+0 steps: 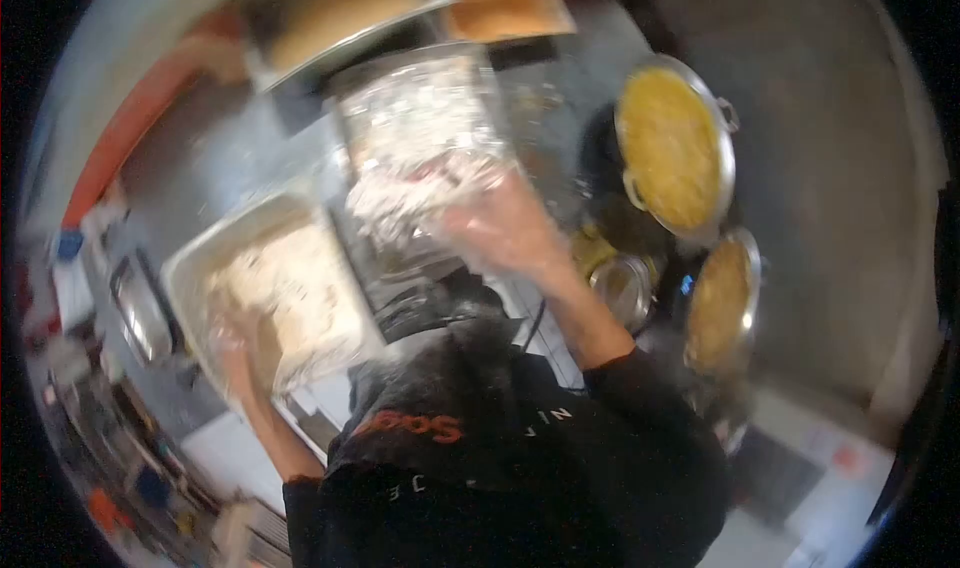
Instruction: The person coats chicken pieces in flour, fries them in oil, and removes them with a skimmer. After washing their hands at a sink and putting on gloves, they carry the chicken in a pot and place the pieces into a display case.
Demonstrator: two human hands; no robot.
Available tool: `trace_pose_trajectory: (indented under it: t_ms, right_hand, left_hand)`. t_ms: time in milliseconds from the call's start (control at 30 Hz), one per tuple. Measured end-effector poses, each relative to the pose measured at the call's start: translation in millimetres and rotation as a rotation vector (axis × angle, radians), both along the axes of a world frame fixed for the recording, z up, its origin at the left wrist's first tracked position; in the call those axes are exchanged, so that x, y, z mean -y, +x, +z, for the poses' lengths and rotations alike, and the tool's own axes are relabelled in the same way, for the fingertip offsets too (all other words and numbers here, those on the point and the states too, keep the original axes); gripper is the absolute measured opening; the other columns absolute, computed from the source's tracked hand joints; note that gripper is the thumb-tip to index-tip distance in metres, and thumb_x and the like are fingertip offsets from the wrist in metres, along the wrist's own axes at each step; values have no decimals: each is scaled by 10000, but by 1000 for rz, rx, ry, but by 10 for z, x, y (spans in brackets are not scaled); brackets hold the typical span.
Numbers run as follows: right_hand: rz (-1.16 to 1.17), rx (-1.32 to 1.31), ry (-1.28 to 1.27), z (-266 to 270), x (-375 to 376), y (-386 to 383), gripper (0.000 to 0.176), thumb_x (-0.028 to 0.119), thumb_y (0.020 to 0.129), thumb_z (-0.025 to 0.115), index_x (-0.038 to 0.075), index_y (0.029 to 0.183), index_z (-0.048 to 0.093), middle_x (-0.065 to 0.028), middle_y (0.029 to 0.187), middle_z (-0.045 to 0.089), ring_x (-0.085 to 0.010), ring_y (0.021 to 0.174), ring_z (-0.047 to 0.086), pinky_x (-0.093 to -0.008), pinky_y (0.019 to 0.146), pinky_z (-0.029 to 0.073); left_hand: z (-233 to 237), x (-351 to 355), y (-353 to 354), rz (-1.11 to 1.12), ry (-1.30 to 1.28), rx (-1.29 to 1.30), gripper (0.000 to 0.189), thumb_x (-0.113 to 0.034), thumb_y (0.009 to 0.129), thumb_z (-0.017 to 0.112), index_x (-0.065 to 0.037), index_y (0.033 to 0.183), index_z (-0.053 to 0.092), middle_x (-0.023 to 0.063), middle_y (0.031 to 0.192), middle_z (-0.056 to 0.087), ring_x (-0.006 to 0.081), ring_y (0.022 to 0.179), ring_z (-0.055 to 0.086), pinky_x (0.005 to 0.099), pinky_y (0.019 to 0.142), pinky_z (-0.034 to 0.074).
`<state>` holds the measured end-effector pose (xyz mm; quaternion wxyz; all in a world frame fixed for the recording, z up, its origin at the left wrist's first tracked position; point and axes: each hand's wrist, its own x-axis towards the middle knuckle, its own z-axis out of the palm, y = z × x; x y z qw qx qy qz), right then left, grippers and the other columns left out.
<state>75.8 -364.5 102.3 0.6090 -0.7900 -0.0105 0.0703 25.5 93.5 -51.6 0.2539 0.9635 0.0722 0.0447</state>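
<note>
My left hand (236,330) reaches into a white tub (183,268) at the left, low against its left side. Pale flour (315,278) with darker specks fills much of the tub. Blur and flour obscure the fingers of this hand. My right hand (505,226) is over the near end of a metal tray (352,153), beside flour-coated pieces (430,183) heaped there. Motion smears its fingers, and I cannot tell whether they grip any of the pieces. More white-coated food (415,108) lies in the far part of the tray.
A pan of yellow food (668,148) stands at the right, with a second round pan (722,303) nearer me. Beside it sits a small round metal container (622,290). At the back are a long tray (345,18) and an orange-filled one (505,6). A metal container (140,310) lies far left.
</note>
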Motion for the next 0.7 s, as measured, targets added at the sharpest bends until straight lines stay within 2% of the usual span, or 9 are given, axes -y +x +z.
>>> trace_pose_trajectory:
  t_ms: [33, 100, 200, 267, 333, 400, 500, 567, 700]
  right_hand:
    - [-152, 20, 46, 109, 348, -45, 339, 106, 769, 686, -22, 1078, 629, -94, 1030, 658, -146, 955, 596, -317, 893, 467]
    - [-292, -199, -173, 464, 1092, -66, 394, 157, 756, 717, 27, 1119, 634, -123, 1089, 635, -181, 1016, 584, -354, 915, 466]
    - [-696, -125, -1198, 127, 2207, -140, 408, 348, 807, 637, 58, 1094, 647, -178, 1115, 618, -296, 1002, 605, -414, 860, 489]
    - [-817, -317, -1054, 96, 2972, -52, 369, 281, 807, 628, 28, 1076, 635, -209, 984, 647, -347, 915, 628, -429, 803, 493]
    - [-761, 131, -1213, -738, 4365, -121, 364, 281, 799, 630, -14, 1013, 637, -227, 914, 659, -367, 856, 642, -442, 756, 496]
    - [-797, 67, -1183, -1191, 5305, -225, 388, 318, 791, 643, -13, 991, 652, -219, 934, 666, -362, 864, 645, -435, 753, 501]
    - [-880, -331, -1314, -1295, 5636, 35, 434, 402, 746, 697, -1, 909, 687, -201, 968, 680, -336, 878, 661, -420, 756, 510]
    - [-857, -331, -1371, -1609, 6040, -2, 457, 433, 727, 718, 12, 904, 692, -195, 943, 683, -333, 880, 664, -421, 761, 513]
    - [-869, -371, -1303, -1559, 6149, 4, 439, 423, 720, 721, 16, 882, 690, -195, 938, 681, -338, 881, 661, -431, 766, 513]
  left_hand:
    - [-26, -28, 37, 57, -55, -73, 385, -286, 912, 618, 9, 1159, 598, 108, 1074, 637, 217, 892, 603, 313, 772, 478]
    - [-71, -87, 99, 134, -130, -159, 379, -282, 909, 621, 6, 1155, 601, 103, 1060, 637, 211, 881, 602, 310, 763, 476]
    - [-141, -275, 103, 212, -155, -210, 370, -275, 905, 624, 2, 1148, 606, 95, 1040, 637, 201, 864, 600, 305, 749, 473]
    - [-195, -304, 89, 250, -163, -233, 364, -271, 902, 627, 0, 1144, 609, 90, 1027, 637, 195, 853, 599, 301, 740, 471]
    - [-245, -304, 65, 293, -173, -249, 358, -267, 899, 629, -3, 1140, 613, 85, 1014, 637, 188, 843, 597, 298, 730, 469]
    - [-278, -270, 42, 336, -183, -260, 352, -263, 896, 631, -5, 1136, 616, 80, 1000, 637, 182, 832, 596, 295, 721, 468]
    - [-321, -198, -16, 405, -232, -269, 343, -257, 892, 635, -9, 1129, 621, 73, 980, 637, 172, 815, 594, 290, 707, 465]
    - [-315, -137, -15, 449, -272, -288, 337, -253, 889, 637, -12, 1125, 625, 68, 967, 637, 166, 804, 592, 287, 698, 463]
    - [-246, 22, 57, 540, -441, -271, 326, -244, 884, 642, -17, 1117, 631, 57, 940, 637, 153, 783, 590, 280, 680, 459]
